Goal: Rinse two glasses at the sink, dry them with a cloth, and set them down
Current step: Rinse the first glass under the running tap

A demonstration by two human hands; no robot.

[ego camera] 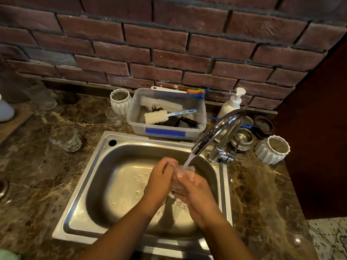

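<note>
Marble worktop (262, 194), steel sink (90, 186), tap (216, 132) running. Left hand (161, 177) and right hand (195, 192) both grip one glass (183, 171) under the stream (188, 159).

One head-worn wide-angle view looks steeply down, close over the sink (78, 186), facing the brick wall (150, 44)

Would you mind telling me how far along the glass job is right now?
Done: nothing looks finished yet. In hand: the left hand and right hand grip one glass under the running tap, over the sink. Left: a second glass stands on the counter, and drying and setting down both remain.
</note>
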